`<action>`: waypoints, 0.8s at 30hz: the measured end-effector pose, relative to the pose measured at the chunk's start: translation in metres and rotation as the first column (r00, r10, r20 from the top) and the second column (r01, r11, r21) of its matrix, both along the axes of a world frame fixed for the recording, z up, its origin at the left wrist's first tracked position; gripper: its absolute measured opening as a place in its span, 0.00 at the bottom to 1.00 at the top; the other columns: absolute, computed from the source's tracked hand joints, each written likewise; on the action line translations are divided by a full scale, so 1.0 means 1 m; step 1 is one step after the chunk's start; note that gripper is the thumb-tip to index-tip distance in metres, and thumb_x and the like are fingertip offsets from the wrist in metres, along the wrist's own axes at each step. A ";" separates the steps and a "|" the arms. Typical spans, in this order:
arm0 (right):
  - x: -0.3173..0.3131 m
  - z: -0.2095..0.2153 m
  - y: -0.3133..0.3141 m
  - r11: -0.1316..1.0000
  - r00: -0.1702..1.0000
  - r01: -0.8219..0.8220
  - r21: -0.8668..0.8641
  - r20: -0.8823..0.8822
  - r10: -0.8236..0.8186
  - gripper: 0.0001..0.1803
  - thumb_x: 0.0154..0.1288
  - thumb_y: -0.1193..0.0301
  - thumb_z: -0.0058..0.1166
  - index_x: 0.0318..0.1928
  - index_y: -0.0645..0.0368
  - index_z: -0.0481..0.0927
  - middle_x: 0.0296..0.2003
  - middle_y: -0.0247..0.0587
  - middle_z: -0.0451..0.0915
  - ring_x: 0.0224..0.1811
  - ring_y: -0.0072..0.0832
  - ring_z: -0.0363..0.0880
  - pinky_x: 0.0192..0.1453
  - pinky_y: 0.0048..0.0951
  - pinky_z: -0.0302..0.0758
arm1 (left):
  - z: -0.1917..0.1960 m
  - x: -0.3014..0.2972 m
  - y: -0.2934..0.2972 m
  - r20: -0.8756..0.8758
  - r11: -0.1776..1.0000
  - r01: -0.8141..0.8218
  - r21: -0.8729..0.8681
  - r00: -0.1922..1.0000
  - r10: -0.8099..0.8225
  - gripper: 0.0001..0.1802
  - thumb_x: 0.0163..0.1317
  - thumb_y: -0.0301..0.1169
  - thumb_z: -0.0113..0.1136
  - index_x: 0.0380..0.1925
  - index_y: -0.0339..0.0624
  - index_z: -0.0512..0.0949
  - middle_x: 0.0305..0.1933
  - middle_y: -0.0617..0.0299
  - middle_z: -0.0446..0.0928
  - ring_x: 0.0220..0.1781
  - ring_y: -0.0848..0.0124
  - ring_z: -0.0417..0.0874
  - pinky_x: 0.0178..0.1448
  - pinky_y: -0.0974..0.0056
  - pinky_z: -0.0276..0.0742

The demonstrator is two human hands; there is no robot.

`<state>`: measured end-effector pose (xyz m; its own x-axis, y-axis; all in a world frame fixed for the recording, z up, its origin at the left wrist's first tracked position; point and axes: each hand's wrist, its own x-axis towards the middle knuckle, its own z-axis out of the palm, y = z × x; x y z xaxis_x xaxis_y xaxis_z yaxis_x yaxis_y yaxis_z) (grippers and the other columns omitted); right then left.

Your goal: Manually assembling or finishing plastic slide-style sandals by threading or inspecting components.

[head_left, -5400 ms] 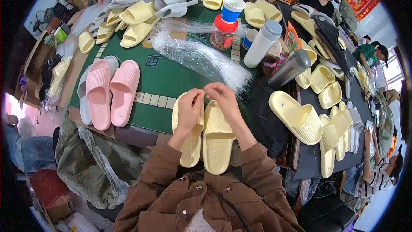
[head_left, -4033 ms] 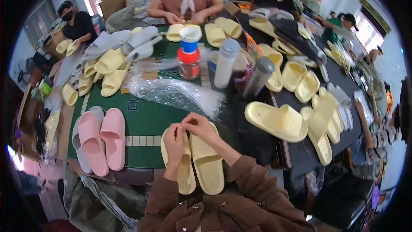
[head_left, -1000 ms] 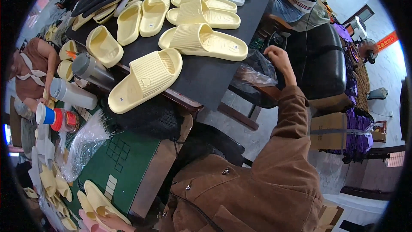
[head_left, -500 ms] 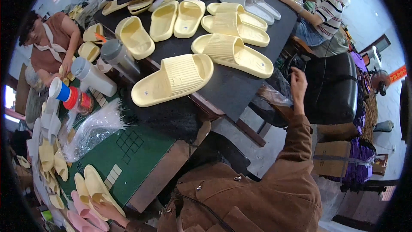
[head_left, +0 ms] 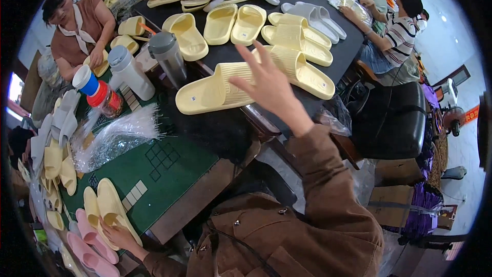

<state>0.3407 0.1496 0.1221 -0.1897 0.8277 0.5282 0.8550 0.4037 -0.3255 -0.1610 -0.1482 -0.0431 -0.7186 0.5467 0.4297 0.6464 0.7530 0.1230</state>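
My right hand (head_left: 274, 90), fingers spread and holding nothing, hovers over the dark table in front of a large pale yellow slide slipper (head_left: 202, 96). It hides part of that slipper's ribbed strap. Just beyond it, another yellow slide (head_left: 313, 80) lies toward the right edge. At the lower left my left hand (head_left: 117, 234) rests with outstretched fingers against the nearer of a pair of pale yellow slides (head_left: 114, 200) on the green table. A pair of pink slides (head_left: 84, 254) lies beside this hand.
Across the dark tabletop (head_left: 266, 115) are more yellow, grey and black slides. A grey-lidded tumbler (head_left: 169, 59), a white bottle (head_left: 134, 75), a red jar (head_left: 106, 100) and clear plastic strips (head_left: 118, 139) stand or lie at left. A black chair (head_left: 392, 121) is at right. Two people work nearby.
My right hand has swung left from beside the chair to above the yellow slides, its fingers spreading. My left hand stays at the yellow pair. The whole view has shifted slightly.
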 end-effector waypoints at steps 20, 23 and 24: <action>0.051 0.039 -0.012 0.854 0.605 -0.516 -0.069 0.676 0.420 0.21 0.50 0.77 0.52 0.48 0.53 0.78 0.56 0.40 0.73 0.62 0.39 0.68 0.68 0.41 0.64 | 0.013 0.021 0.017 -0.016 0.978 0.162 0.130 0.987 -0.162 0.27 0.57 0.25 0.53 0.59 0.36 0.67 0.57 0.41 0.71 0.60 0.47 0.69 0.63 0.50 0.64; 0.080 0.024 0.000 0.956 0.748 -0.271 -0.114 0.600 0.284 0.32 0.55 0.83 0.47 0.61 0.49 0.72 0.64 0.43 0.65 0.69 0.41 0.59 0.73 0.38 0.55 | 0.013 0.023 0.017 -0.029 0.991 0.103 0.084 0.995 -0.100 0.28 0.58 0.31 0.56 0.60 0.39 0.66 0.60 0.47 0.69 0.63 0.50 0.67 0.66 0.51 0.60; 0.091 0.011 0.004 0.981 0.714 -0.195 0.016 0.688 0.130 0.39 0.51 0.85 0.54 0.66 0.49 0.67 0.67 0.44 0.60 0.70 0.47 0.55 0.73 0.43 0.54 | 0.020 0.025 0.016 -0.016 0.998 0.052 0.027 0.999 -0.052 0.29 0.59 0.32 0.56 0.62 0.41 0.65 0.61 0.46 0.69 0.63 0.49 0.66 0.67 0.49 0.59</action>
